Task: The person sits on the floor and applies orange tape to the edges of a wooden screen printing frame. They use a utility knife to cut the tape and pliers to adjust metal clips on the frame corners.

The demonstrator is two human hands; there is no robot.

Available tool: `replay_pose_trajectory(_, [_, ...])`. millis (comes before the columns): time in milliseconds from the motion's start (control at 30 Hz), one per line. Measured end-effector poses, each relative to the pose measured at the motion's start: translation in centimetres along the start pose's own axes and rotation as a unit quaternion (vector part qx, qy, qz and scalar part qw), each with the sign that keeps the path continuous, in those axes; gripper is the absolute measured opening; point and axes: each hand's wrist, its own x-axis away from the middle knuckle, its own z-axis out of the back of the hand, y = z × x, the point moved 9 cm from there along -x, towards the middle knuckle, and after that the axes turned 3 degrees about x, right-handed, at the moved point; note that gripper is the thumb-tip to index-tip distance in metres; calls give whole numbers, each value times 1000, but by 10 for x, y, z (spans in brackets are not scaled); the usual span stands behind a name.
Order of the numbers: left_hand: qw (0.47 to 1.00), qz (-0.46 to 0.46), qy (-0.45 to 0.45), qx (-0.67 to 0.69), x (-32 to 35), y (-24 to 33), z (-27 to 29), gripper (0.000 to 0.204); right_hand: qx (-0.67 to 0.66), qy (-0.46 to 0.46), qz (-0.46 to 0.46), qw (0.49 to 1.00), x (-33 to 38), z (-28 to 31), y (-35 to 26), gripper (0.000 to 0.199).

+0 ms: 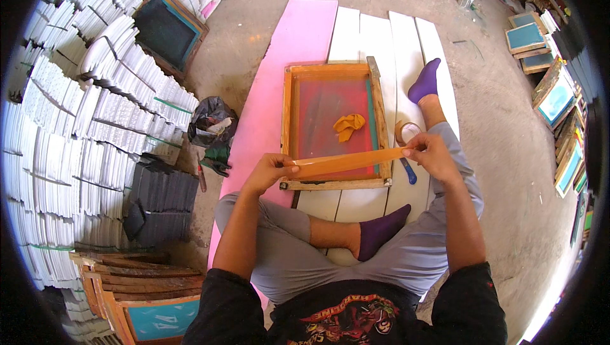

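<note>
I sit on the floor with a wooden screen-printing frame (287,113) lying flat before me, its mesh stained red. A strip of brown packing tape (346,162) is stretched across the frame's near edge. My left hand (270,170) pinches the strip's left end. My right hand (432,153) holds its right end, beside the tape roll (406,131). A crumpled orange cloth (349,125) lies on the mesh. A blue-handled tool (408,171) lies by the frame's near right corner.
White boards (375,40) and a pink board (298,33) lie under the frame. Stacks of white tiles (82,103) and dark ones (162,202) fill the left. A black bag (211,119) sits beside them. More framed screens (527,39) stand at right and lower left.
</note>
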Motion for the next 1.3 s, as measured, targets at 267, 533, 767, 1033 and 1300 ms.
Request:
replay_pose_trajectory(267, [980, 60, 114, 149, -14, -58, 27, 26, -207, -12, -110, 972, -6, -58, 62, 11])
replay_pose_trajectory(533, [967, 147, 203, 51, -12, -80, 40, 25, -237, -10, -177, 955, -24, -102, 109, 11])
replay_pose_trajectory(767, [959, 170, 225, 38, -17, -69, 44, 22, -202, -3, -167, 965, -31, -109, 116, 8])
replay_pose_trajectory(1033, [962, 158, 220, 41, -30, -71, 45, 21, -259, 0, -218, 941, -30, -116, 131, 15])
replay_pose_trajectory(1300, [961, 142, 239, 5, -32, -72, 48, 25, -202, 31, -194, 959, -37, -111, 116, 19])
